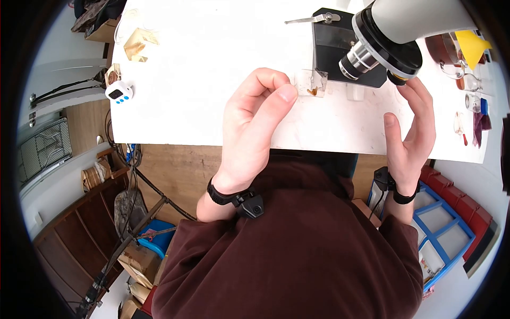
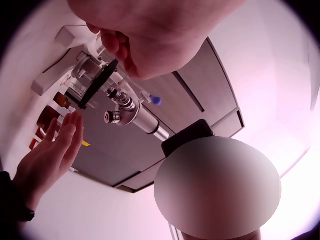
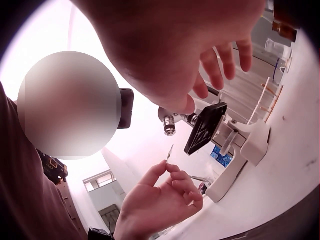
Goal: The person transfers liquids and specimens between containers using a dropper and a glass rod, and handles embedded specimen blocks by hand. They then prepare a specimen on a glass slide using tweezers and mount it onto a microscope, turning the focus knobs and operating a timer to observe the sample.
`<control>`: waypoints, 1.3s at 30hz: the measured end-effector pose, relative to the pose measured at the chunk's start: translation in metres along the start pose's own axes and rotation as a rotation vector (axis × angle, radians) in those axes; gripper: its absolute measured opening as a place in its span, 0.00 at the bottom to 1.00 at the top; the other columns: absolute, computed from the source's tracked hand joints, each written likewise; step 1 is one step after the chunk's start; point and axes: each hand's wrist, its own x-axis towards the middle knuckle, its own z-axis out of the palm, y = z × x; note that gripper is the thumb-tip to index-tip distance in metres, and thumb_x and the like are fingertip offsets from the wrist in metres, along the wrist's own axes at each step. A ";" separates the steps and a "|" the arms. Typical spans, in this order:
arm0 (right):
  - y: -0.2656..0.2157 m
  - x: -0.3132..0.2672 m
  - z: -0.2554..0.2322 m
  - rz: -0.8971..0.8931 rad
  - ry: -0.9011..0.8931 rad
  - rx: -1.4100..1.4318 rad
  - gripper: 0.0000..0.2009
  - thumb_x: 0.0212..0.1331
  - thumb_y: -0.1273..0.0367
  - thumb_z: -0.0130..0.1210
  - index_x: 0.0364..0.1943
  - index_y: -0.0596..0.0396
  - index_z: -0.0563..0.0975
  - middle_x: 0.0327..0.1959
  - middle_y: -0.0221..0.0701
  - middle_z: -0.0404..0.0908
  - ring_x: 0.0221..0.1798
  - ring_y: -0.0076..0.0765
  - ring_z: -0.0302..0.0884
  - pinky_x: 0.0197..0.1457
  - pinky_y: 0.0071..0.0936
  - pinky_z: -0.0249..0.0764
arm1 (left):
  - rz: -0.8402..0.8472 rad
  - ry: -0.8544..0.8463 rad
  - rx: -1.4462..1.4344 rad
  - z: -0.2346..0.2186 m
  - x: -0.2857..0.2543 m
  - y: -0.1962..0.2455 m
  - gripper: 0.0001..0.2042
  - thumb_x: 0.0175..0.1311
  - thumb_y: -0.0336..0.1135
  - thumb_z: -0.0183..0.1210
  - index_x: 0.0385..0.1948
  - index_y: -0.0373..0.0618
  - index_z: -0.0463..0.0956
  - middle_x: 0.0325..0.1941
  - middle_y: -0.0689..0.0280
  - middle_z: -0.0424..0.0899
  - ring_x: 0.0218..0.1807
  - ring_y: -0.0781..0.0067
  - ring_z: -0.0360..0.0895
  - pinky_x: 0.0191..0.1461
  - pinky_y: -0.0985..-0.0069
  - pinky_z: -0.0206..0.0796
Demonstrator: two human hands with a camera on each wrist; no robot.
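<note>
Shirt: dark brown, on the near side of the microscope.
Wrists: each wears a black band with a small camera; left band and right band.
Left hand: in front of the microscope and to its left, thumb and forefinger pinched together on the slide's edge, the other fingers curled in.
Slide: clear and thin, raised above the tabletop, just left of the microscope's lens and apart from it.
Speck on slide: an amber-brown bit, at the side nearer the person.
Right hand: at the microscope's near right side, fingers loosely bent, thumb well apart from them, nothing held; whether the fingertips touch the microscope cannot be told.
Case: blue frame with compartments, below the tabletop's edge, near side and right of the microscope.
Stage: a black plate under the microscope's lens, a metal clip at its far edge.
Timer: white with blue buttons, well left of the microscope.
Yellow paper: right of the microscope, against a brown jar.
</note>
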 end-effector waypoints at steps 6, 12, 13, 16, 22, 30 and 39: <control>0.003 -0.005 0.004 0.057 0.015 0.059 0.20 0.58 0.73 0.63 0.56 0.59 0.80 0.63 0.46 0.79 0.69 0.52 0.74 0.71 0.44 0.69 | 0.071 0.059 0.049 -0.005 0.003 -0.002 0.03 0.73 0.30 0.60 0.40 0.43 0.77 0.39 0.75 0.77 0.42 0.87 0.69 0.50 0.84 0.62; 0.003 -0.010 0.005 0.067 0.057 0.092 0.17 0.60 0.74 0.60 0.55 0.60 0.79 0.58 0.44 0.81 0.62 0.46 0.78 0.66 0.38 0.73 | 0.605 0.089 0.614 -0.017 0.006 0.011 0.07 0.61 0.25 0.67 0.36 0.45 0.78 0.34 0.71 0.74 0.37 0.75 0.71 0.44 0.77 0.63; 0.004 -0.016 0.003 0.158 0.026 0.224 0.16 0.61 0.75 0.59 0.53 0.60 0.79 0.53 0.42 0.82 0.57 0.42 0.79 0.61 0.35 0.74 | 0.833 0.046 0.850 -0.021 0.006 0.018 0.10 0.55 0.24 0.70 0.35 0.46 0.79 0.33 0.70 0.73 0.35 0.72 0.71 0.42 0.75 0.63; -0.008 -0.027 0.007 0.279 0.005 0.484 0.11 0.64 0.77 0.57 0.50 0.61 0.78 0.40 0.35 0.80 0.43 0.30 0.78 0.48 0.26 0.73 | 1.135 -0.274 1.183 -0.037 0.004 0.047 0.15 0.51 0.31 0.75 0.38 0.49 0.80 0.37 0.71 0.73 0.35 0.73 0.69 0.41 0.70 0.60; -0.045 -0.028 0.024 0.486 -0.409 1.373 0.16 0.64 0.71 0.66 0.53 0.60 0.76 0.43 0.31 0.78 0.38 0.23 0.78 0.44 0.20 0.73 | 1.344 -0.460 1.240 -0.028 -0.010 0.072 0.13 0.46 0.37 0.75 0.35 0.59 0.84 0.34 0.81 0.72 0.32 0.82 0.68 0.38 0.76 0.55; -0.066 -0.023 0.037 0.165 -0.132 0.955 0.26 0.47 0.67 0.80 0.48 0.55 0.76 0.39 0.29 0.77 0.32 0.19 0.72 0.34 0.19 0.64 | 1.342 -0.549 1.362 -0.027 -0.010 0.079 0.13 0.45 0.34 0.72 0.35 0.58 0.85 0.35 0.81 0.74 0.35 0.82 0.70 0.39 0.77 0.56; -0.071 -0.018 0.039 0.230 -0.175 0.892 0.22 0.47 0.71 0.78 0.45 0.53 0.78 0.38 0.27 0.78 0.30 0.19 0.71 0.31 0.19 0.63 | 1.369 -0.526 1.427 -0.031 -0.012 0.075 0.10 0.44 0.34 0.62 0.31 0.60 0.83 0.38 0.82 0.78 0.36 0.82 0.70 0.43 0.78 0.61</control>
